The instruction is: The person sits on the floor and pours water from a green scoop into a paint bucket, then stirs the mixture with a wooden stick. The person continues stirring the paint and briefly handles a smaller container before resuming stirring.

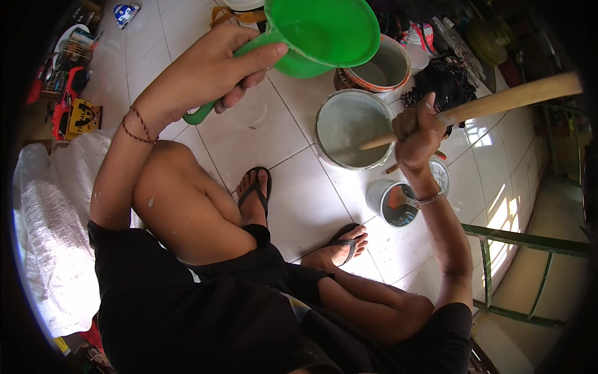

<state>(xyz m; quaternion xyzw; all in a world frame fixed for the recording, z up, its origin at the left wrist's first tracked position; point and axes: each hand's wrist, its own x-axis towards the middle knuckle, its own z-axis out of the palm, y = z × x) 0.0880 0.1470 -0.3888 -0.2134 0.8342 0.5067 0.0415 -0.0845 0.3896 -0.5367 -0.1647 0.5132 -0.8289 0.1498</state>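
My left hand [238,67] grips a green plastic scoop [321,28] by its side, raised at the top middle of the view, with a green handle loop showing below my fingers. My right hand [416,134] is closed around a thick wooden stick [504,100], whose lower end stands in a bucket of grey liquid [346,115]. Behind that bucket is another bucket with an orange rim [386,65]. Below my right hand sits a metal can [389,202] with something orange inside, beside a clear lidded container [438,177].
My feet in flip-flops rest on white tiles [286,187]. A green metal rail [523,240] runs at the lower right. White sacks [53,206] lie at my left, below red and yellow items [84,115]. A black mottled heap [445,78] is at the upper right.
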